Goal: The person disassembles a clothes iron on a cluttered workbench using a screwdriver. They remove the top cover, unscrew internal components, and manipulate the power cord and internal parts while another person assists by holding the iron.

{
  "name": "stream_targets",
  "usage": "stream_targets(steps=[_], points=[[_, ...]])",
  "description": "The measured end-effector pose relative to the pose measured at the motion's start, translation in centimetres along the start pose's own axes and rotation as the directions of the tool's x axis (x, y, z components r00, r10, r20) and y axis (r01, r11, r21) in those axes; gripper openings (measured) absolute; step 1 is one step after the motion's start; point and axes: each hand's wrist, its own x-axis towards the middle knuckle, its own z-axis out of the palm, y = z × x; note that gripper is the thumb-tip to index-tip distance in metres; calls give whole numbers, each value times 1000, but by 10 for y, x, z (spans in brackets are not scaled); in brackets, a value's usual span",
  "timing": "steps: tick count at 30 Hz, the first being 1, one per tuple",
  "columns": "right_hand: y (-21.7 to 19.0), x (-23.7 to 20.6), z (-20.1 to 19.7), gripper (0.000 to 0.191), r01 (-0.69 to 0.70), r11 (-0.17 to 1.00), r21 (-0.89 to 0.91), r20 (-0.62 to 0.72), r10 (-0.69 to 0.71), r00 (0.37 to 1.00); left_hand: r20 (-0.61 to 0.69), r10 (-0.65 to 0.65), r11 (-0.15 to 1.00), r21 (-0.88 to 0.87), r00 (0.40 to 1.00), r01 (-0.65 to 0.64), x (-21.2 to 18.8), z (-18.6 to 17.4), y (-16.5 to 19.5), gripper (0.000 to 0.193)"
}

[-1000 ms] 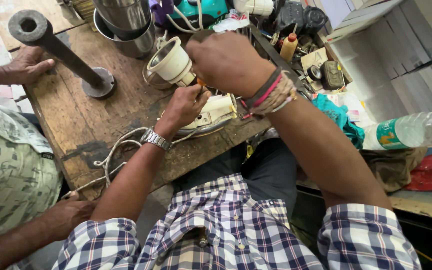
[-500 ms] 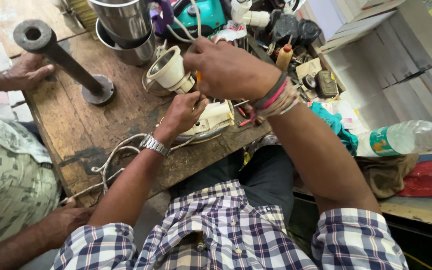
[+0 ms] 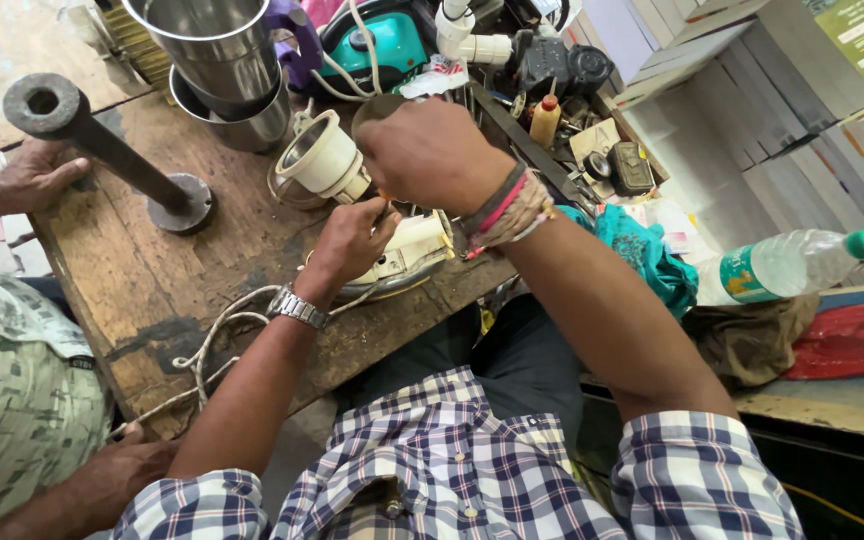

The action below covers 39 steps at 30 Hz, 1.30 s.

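On the far left edge of the scarred wooden counter [image 3: 132,290] another person's hand [image 3: 37,175] lies flat beside a rusty iron pipe [image 3: 102,150] that rises at a slant from a round flange. Just past it a pale, braided cord [image 3: 207,345] loops loosely across the grain toward the front edge. Behind stand two nested steel cups [image 3: 222,70], smooth and shiny. Next comes the left hand [image 3: 352,245], a metal watch on its wrist, its fingers curled and pressed against the cream plastic appliance body [image 3: 407,250], which lies at the counter's near edge in front of the person's lap. Just above it sits a cream funnel-shaped plastic piece [image 3: 324,160] with a round open mouth. The right hand [image 3: 432,155], with coloured thread bands at the wrist, is balled into a fist over the appliance, its fingers wrapped round a thin tool whose orange bit barely shows; the tip is hidden. Farther right lies a crumpled teal cloth [image 3: 642,260], then a clear plastic bottle [image 3: 792,265] with a green cap, on its side.
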Motion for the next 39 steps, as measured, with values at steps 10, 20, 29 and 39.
stream_targets(steps=[10, 20, 29, 39], points=[[-1, -2, 13, 24, -212, 977, 35, 42, 210, 977, 16, 26, 1000, 14, 1000, -26, -1, -2, 3, 20], [81, -140, 43, 16, -242, 849, 469, -539, 493, 683, -172, -41, 952, -307, 984, -14, -3, 0, -18, 44], [145, -128, 260, 23, 163, 273, 948, -308, 915, 261, -257, -240, 791, -611, 936, 35, -6, 15, -43, 32], [87, -120, 254, 35, -357, 913, 197, -653, 394, 647, 201, -42, 970, 243, 979, -9, -45, -39, -26, 37]])
